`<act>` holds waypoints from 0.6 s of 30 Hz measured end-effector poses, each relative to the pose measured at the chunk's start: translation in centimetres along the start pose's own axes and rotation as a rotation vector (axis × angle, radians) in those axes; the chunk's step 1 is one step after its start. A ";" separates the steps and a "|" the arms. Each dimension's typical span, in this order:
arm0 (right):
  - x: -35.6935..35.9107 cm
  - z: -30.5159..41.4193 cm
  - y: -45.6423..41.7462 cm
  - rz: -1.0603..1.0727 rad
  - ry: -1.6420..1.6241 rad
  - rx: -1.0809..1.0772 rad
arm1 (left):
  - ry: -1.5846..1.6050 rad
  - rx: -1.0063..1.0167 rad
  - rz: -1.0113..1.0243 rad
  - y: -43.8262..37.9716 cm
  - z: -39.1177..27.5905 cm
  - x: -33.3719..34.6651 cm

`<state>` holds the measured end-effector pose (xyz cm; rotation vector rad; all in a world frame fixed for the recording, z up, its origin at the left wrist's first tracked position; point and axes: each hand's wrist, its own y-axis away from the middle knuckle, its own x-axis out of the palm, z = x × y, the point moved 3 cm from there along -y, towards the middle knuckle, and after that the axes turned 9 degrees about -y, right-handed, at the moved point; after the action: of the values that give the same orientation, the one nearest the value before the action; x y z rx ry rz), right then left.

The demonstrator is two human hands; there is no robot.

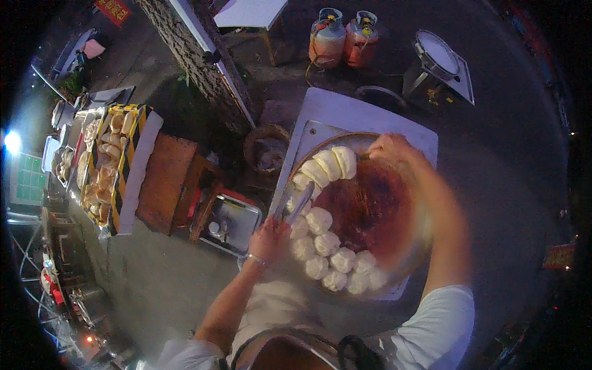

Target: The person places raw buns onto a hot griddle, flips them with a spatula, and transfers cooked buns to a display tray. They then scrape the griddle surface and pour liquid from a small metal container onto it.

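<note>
A wide round pan [370,212] with a browned base lies before me. Pale round buns [319,220] curve along its left and near sides. At its far left, several longer white rolls [328,165] sit pressed side by side. My left hand [270,238] grips metal tongs [300,203], whose tips reach over the buns at the left edge. At the far rim, my right hand [393,148] has its fingers bent beside the end roll. Whether they pinch the rim or a small dark thing there is unclear. Haze blurs the pan's near right side.
The pan rests on a pale worktop [370,111]. Left of it stand a metal tray [236,222], a bin [267,148], and a stall table with breads [104,171]. Beyond are a tree trunk [194,55], two gas cylinders [327,41], and a stand with a round pan [439,53].
</note>
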<state>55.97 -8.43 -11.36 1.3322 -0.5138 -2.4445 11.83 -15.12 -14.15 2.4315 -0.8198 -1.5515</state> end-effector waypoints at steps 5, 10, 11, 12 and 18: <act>8.4 -1.8 9.5 -0.233 -0.379 0.176 | -0.083 0.126 -0.106 -0.1 -0.1 0.2; 18.6 -3.4 17.4 -0.438 -0.567 0.210 | -0.230 0.159 -0.051 -1.2 -3.5 -1.7; 20.5 -3.4 18.2 -0.523 -0.546 0.216 | -0.246 0.134 -0.060 -1.2 -4.4 -2.2; 22.0 -3.4 19.5 -0.521 -0.722 0.322 | -0.228 0.149 0.027 -1.5 -5.0 -1.8; 24.1 2.3 22.4 -0.539 -1.022 0.531 | -0.422 0.302 0.097 -4.3 -8.1 3.3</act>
<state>43.72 -38.31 -17.92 0.1961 -1.2188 -3.5224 21.55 -14.49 -14.77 2.2282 -1.3082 -2.0685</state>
